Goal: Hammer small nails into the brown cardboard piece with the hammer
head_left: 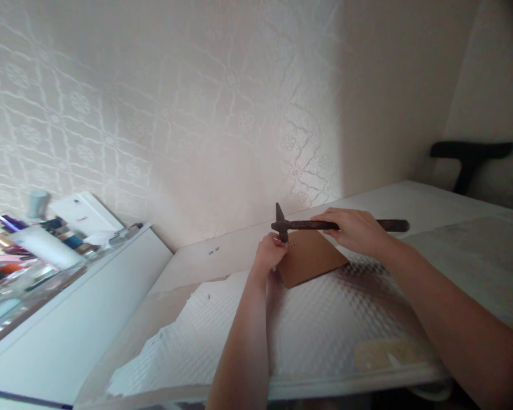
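My right hand [354, 228] is wrapped round the dark handle of a hammer [305, 225], which is held level above a thin brown board [312, 259]. The hammer's head is on the left, its lower face right over my left fingertips. My left hand [272, 251] is closed at the board's left edge, fingers pinched together; what they hold, if anything, is hidden by the hammer head and the fingers. A group of small dark marks shows on the board beside these fingertips. Under the board lies a quilted, bubbly white sheet [231, 319].
The white table [183, 262] runs along a patterned wall, with two small dark bits [214, 250] near the back. At left, a white cabinet [77, 307] carries bottles, tubes and a white box [85, 215]. A black T-shaped armrest [470, 152] stands at the far right.
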`<state>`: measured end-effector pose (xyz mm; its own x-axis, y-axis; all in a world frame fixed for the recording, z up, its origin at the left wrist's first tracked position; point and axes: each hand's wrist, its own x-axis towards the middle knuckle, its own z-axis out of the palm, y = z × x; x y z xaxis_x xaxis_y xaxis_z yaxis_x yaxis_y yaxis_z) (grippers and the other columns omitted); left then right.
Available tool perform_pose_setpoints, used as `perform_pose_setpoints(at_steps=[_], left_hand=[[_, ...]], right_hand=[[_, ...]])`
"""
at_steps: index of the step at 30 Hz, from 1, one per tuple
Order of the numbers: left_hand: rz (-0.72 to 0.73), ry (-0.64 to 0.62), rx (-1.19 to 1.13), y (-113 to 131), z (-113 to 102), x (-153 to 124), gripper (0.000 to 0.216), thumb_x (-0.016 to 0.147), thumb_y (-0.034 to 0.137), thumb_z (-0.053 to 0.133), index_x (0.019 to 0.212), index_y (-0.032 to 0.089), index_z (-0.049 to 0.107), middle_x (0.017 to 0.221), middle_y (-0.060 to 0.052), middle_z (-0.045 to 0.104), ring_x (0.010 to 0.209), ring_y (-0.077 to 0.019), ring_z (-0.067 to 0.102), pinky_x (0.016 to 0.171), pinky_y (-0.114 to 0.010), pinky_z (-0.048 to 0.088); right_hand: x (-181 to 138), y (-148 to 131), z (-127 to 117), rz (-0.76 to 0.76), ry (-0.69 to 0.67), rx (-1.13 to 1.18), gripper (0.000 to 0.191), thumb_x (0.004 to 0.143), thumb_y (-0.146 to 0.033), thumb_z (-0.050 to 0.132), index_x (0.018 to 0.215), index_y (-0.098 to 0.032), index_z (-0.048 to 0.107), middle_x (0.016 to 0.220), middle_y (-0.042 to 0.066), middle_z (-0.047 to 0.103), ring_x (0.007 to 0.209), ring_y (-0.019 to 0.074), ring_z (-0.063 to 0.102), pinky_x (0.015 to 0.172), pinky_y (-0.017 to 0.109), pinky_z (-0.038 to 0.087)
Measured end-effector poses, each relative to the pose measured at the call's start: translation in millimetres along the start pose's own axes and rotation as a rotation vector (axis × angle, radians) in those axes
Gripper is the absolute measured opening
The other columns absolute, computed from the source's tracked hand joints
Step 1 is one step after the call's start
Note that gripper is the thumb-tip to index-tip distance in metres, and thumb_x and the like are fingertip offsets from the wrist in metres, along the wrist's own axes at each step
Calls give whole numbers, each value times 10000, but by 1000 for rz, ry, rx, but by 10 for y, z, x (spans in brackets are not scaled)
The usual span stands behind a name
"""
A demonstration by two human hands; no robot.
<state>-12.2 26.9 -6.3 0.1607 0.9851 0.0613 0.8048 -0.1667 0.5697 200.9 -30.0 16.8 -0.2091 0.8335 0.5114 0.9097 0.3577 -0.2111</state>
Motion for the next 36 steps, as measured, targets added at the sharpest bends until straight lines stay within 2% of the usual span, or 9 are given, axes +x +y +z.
perform_pose_setpoints(at_steps=[14,20,24,30,33,36], left_hand=[[26,-4,-20,-21,15,11,283,661,113,619,938,161,586,859,-42,672,801,-169,621,657,-227,445],[28,-37,-61,1,-8,-25,328,656,109,648,970,156,566,886,-45,662,829,-165,617,685,-225,450],[37,-102,-65,0,-128,-95,504,591,239,752,1049,164,556,986,-84,643,917,-204,599,726,-240,456],[104,-210,97,-7,-305,-241,660,478,422,796,1067,206,591,1059,-98,617,1082,-291,520,838,-298,435],[98,-278,215,5,-313,-280,825,477,535,760,1213,268,500,1221,-99,536,1188,-327,426,926,-382,386],[36,-339,356,25,-289,-281,944,531,679,648,1343,316,330,1401,-93,349,1287,-363,267,985,-491,301]], right_hand=[[4,2,-5,8,-30,-16,374,771,-179,478,1072,-334,636,1012,-25,666,902,190,599,667,262,415],[2,-12,-26,9,67,-28,366,786,-191,472,1098,-322,613,1073,-31,643,900,187,599,660,263,412],[2,6,-20,21,79,-43,382,784,-177,469,1118,-306,603,1059,-10,646,888,185,596,656,263,413],[-2,0,9,33,74,-65,368,793,-178,459,1105,-299,611,1053,0,644,895,191,595,651,269,412],[-2,-22,28,44,58,-84,362,795,-179,458,1102,-293,611,1046,-1,645,894,193,596,640,267,406],[-4,-32,51,54,54,-88,378,790,-160,457,1114,-287,605,1046,3,644,915,188,590,648,261,402]])
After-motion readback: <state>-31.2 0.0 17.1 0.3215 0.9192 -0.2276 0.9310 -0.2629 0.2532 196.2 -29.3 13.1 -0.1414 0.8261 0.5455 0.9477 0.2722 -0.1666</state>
